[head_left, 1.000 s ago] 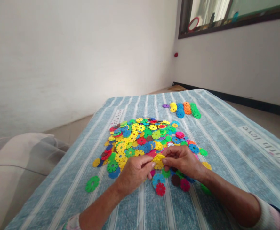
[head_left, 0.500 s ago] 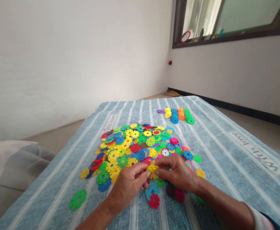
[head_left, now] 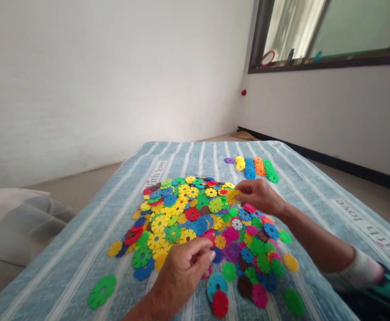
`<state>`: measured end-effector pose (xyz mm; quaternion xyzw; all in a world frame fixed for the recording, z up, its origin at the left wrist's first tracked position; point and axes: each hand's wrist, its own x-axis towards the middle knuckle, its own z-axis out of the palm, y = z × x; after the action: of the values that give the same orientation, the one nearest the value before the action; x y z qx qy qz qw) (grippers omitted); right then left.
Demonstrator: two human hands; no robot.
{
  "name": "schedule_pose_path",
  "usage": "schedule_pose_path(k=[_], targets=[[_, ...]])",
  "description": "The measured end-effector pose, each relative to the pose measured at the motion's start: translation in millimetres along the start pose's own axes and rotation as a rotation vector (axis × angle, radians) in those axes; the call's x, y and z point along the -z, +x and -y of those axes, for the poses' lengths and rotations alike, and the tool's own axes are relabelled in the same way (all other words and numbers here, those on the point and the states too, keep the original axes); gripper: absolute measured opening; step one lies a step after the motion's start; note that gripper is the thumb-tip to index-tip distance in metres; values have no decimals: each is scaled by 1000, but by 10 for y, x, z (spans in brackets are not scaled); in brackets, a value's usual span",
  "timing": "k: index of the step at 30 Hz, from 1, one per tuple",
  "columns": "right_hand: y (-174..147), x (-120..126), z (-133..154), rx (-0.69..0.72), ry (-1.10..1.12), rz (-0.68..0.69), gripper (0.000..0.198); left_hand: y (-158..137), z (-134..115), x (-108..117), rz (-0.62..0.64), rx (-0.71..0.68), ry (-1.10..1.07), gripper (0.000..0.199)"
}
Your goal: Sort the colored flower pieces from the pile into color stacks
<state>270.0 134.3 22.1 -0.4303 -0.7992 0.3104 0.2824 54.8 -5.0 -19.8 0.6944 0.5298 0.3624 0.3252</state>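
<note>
Head view: right hand [head_left: 260, 196] pinching yellow disc [head_left: 232, 196] at its edge; left hand [head_left: 185, 269] half-curled, thumb-index gap small, by disc pile [head_left: 192, 214].

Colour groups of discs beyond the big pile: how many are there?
5, left to right: purple group (one disc visible), yellow group, blue group, orange group and green group. Overlaps within a group may hide some discs.

Yellow notched disc [head_left: 232, 196], single or stacked unclear: is being pinched at its right edge by the right hand's fingers [head_left: 246, 186], is hanging over the multicoloured disc pile [head_left: 192, 213]. Pile discs are overlapping, mostly lying flat.
</note>
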Motion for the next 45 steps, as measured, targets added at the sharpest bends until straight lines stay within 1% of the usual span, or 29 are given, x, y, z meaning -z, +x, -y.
schedule_pose_path(k=[3,6,9,14,21,31,35,38,42,45], targets=[[470,266,-301,-135,-327,-101,12,-6,16,7,-8,-61,127,19],[837,430,-554,-198,-433,-156,18,-9,39,11,-37,-140,236,20],[1065,462,-732,-252,-501,-168,23,-5,63,14,-55,-188,280,20],[1270,377,-907,-309,-574,-128,28,19,93,20,-38,-222,273,19],[1412,355,-951,-362,-652,-69,33,-5,111,2,-56,-250,248,17],[1443,349,-904,-390,-739,-53,35,-15,155,-1,5,-210,235,17],[1441,346,-902,-400,-774,-64,35,-30,163,-10,-18,-201,237,17],[1434,347,-896,-408,-789,-80,34,-18,161,-7,-7,-212,245,17],[1416,364,-892,-399,-785,-128,35,-8,144,-2,-7,-196,250,18],[1392,385,-898,-387,-766,-171,32,-15,136,-1,-16,-190,246,19]])
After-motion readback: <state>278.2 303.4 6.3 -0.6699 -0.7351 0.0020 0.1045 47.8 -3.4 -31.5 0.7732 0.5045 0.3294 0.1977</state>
